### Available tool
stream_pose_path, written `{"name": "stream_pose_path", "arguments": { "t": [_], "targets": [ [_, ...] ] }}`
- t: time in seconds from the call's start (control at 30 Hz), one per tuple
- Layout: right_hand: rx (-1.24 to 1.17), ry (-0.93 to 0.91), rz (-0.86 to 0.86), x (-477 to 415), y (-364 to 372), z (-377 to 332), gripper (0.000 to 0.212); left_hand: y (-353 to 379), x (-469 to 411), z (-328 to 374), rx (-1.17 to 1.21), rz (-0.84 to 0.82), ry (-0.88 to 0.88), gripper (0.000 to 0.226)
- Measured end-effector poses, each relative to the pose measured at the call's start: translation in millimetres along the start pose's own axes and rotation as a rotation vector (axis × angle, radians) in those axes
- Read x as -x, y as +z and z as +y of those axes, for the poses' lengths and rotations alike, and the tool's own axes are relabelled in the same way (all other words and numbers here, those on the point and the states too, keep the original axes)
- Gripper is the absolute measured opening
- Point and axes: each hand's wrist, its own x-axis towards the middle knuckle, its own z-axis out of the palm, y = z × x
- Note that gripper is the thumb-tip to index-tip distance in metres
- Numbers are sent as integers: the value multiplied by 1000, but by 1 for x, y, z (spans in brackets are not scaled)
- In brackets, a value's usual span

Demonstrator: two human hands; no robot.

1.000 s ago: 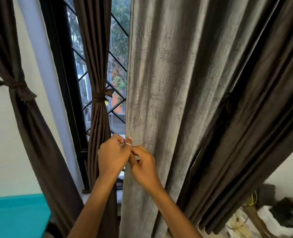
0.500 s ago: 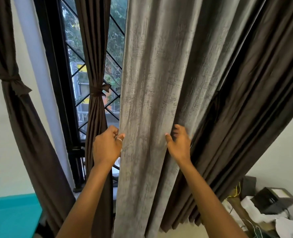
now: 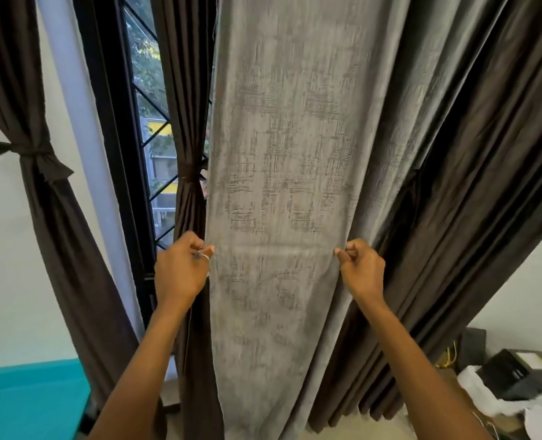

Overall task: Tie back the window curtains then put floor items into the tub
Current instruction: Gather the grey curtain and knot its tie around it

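Note:
A wide grey textured curtain (image 3: 288,173) hangs straight down in front of me, spread flat. My left hand (image 3: 181,268) pinches its left edge and my right hand (image 3: 361,268) pinches its right edge, both at the same height. Behind the grey panel on the right hang loose dark brown curtain folds (image 3: 473,185). Left of the grey panel a narrow brown curtain (image 3: 190,198) is tied at its middle against the window. At far left another brown curtain (image 3: 44,192) is tied back with a band. No tub is in view.
A black-framed window with a diagonal grille (image 3: 155,134) stands behind the curtains. A white pipe (image 3: 82,128) runs down the wall. A teal surface (image 3: 28,398) lies at bottom left. A black box (image 3: 514,376), white cloth and cables clutter the bottom right corner.
My hands, together at the grey curtain's left edge a second ago, have parted. The right hand slid rightwards to the far edge and closed on it, stretching the panel flat.

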Motion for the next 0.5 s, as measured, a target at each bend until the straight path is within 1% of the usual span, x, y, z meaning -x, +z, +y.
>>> {"name": "stream_pose_path", "arguments": {
  "t": [0.1, 0.2, 0.3, 0.37, 0.5],
  "targets": [
    [-59, -13, 29, 17, 11, -5, 26, 9, 3, 0, -18, 20, 27, 23],
    [-109, -114, 18, 36, 27, -16, 27, 22, 11, 7, 7, 15, 80, 22],
    [-156, -178, 8, 54, 45, -30, 26, 43, 20, 21, 17, -59, 68, 31],
    [-179, -199, 17, 61, 57, -38, 22, 57, 28, 36, 24, -109, 81, 38],
    [-199, -241, -17, 65, 70, -41, 16, 68, 42, 55, 63, -145, 101, 40]
  ]
}}
